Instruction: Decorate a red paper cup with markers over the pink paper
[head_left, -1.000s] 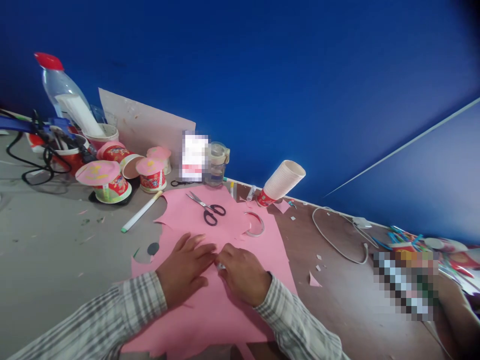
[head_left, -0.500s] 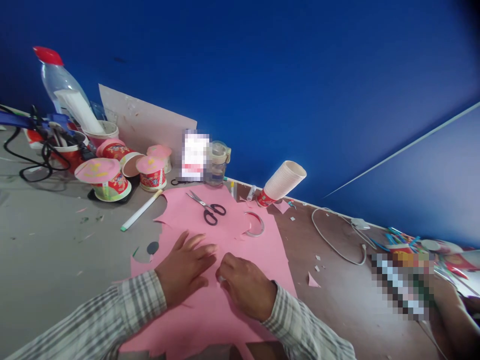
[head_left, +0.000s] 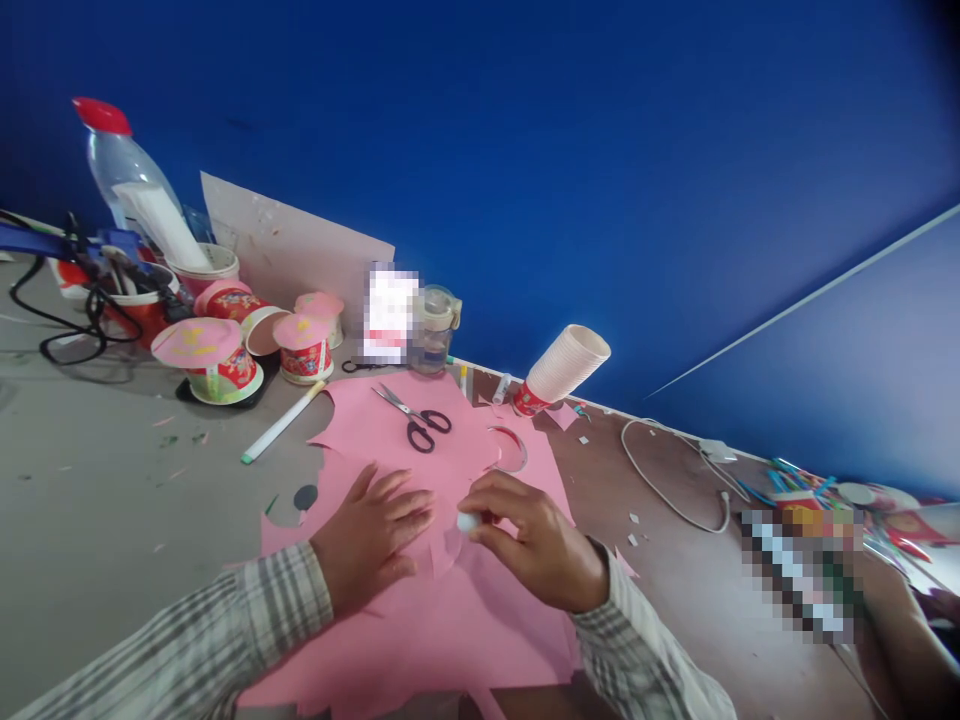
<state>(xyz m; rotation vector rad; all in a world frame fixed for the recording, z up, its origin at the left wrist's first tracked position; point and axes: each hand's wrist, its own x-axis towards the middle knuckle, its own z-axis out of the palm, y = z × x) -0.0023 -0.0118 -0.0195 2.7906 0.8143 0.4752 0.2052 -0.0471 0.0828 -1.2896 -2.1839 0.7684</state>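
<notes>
My left hand (head_left: 373, 540) lies flat with fingers spread on a large sheet of pink paper (head_left: 517, 620). To its right, my right hand (head_left: 529, 540) is raised a little, thumb and fingertips pinching a small white round-ended object (head_left: 469, 521); most of it is hidden in the grip. A curved flap of pink paper (head_left: 444, 550) sits between the two hands. Beyond them are black-handled scissors (head_left: 411, 412), half spread on the paper, and a pale ring like a tape roll (head_left: 519, 452).
Red paper cups with pink paper discs (head_left: 304, 345) stand at the left, near a white marker (head_left: 285, 422). A leaning stack of paper cups (head_left: 562, 370), a lidded jar (head_left: 435, 330) and a white cable (head_left: 675, 505) line the back. Another person's arm (head_left: 900, 610) is at far right.
My right hand has lifted and shifted right, away from the left hand, bringing the small white object into view between its fingers. My left hand has stayed in place.
</notes>
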